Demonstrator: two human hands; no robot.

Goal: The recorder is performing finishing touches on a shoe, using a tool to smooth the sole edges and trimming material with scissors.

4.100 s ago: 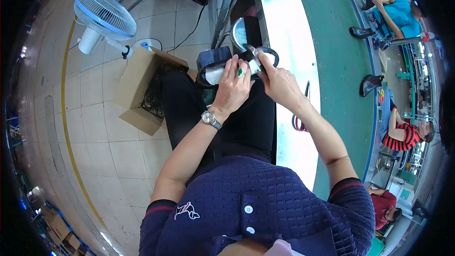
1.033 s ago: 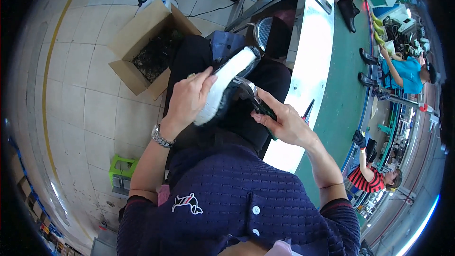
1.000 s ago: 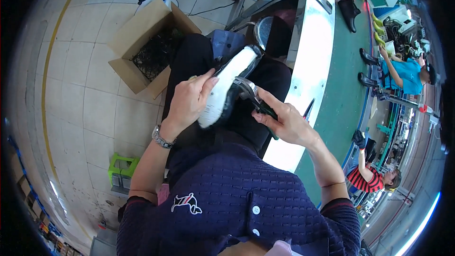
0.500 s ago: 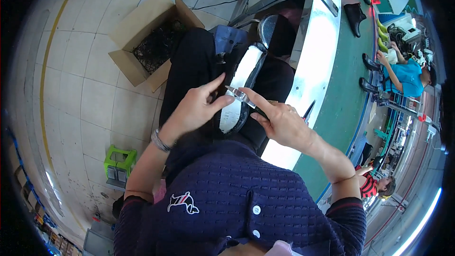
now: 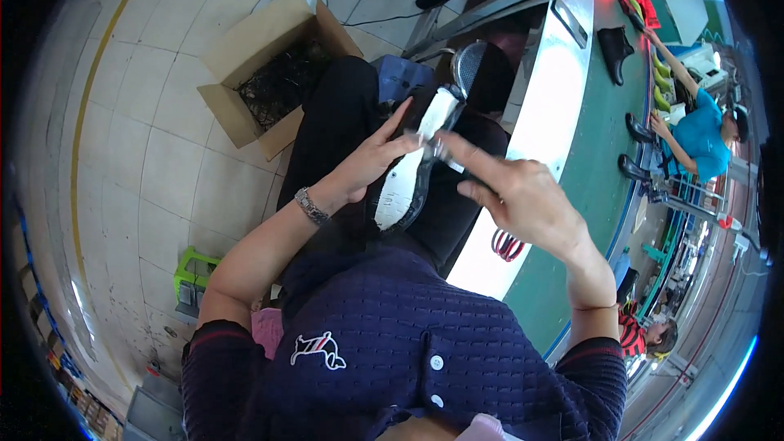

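A dark shoe (image 5: 398,192) lies bottom up across my lap, its long white underside facing me and its toe end toward my body. My left hand (image 5: 369,165) grips its left edge near the middle, fingers along the side and thumb over the white underside. A small shiny metal tool (image 5: 437,149) is held in my right hand (image 5: 523,196), the index finger stretched along it. Its tip is at the shoe's right edge, close to my left thumb. Motion blurs the tool, so its exact kind cannot be made out.
An open cardboard box (image 5: 224,61) with dark stringy scraps stands on the floor at left. To the right runs a green conveyor (image 5: 563,220) with a white metal edge, carrying a black boot (image 5: 614,53). A co-worker in blue (image 5: 702,135) is beyond it. A green stool (image 5: 192,273) stands lower left.
My right hand has lifted and shifted slightly right with the tool. My left hand has moved right and now grips the shoe's side. The co-worker in blue has stretched an arm out along the conveyor.
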